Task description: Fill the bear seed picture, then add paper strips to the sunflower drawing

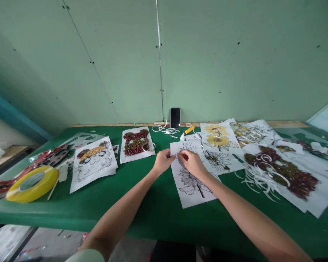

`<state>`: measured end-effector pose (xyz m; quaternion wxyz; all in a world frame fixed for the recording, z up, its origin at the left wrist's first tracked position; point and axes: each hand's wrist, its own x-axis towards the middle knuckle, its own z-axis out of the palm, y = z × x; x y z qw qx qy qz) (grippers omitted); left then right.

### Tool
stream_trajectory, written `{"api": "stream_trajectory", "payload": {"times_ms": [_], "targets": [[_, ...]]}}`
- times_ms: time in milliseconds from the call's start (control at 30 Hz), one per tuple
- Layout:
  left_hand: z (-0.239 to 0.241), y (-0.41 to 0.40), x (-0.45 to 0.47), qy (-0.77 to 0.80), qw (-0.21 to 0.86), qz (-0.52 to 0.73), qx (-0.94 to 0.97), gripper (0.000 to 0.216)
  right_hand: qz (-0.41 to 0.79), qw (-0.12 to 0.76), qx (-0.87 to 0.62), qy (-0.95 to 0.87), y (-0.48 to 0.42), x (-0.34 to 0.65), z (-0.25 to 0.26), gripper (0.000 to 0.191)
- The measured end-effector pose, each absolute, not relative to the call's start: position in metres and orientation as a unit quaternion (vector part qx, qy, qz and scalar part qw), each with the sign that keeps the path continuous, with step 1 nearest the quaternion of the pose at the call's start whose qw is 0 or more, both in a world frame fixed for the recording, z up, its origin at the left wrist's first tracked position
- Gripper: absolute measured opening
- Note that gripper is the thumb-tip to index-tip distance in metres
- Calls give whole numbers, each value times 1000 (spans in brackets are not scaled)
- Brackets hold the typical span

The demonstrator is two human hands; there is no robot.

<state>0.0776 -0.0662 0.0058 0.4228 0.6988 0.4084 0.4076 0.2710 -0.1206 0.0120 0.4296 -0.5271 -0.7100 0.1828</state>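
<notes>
Over the green-covered worktop (142, 214), the person's two hands sit close together but apart at a white paper sheet printed with black-outlined sunflowers (188, 182). The sheet lies between the forearms, its lower end reaching towards the person. The left hand (164, 161) is at its upper left edge, thumb and fingers drawn in; I can't tell whether they grip the paper. The right hand (191, 162) bends over the upper flower, fingertips gathered, and from here I can't see whether they pinch anything. Just beyond the sheet is a small white plastic bottle (182, 137).
</notes>
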Motion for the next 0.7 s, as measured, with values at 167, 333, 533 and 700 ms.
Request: {"api": "stream_trajectory", "payload": {"times_ms": [167, 333, 533, 700], "targets": [[4, -68, 79, 400, 421, 407, 705, 17, 184, 433, -531, -705, -121, 269, 9, 17], [6, -69, 79, 393, 423, 410, 706, 16, 186, 425, -536, -705, -121, 269, 6, 19], [9, -71, 78, 402, 422, 399, 708, 18, 168, 419, -548, -704, -119, 271, 5, 21], [6, -71, 80, 421, 429, 395, 695, 16, 170, 409, -550, -708, -117, 272, 2, 21]]}}
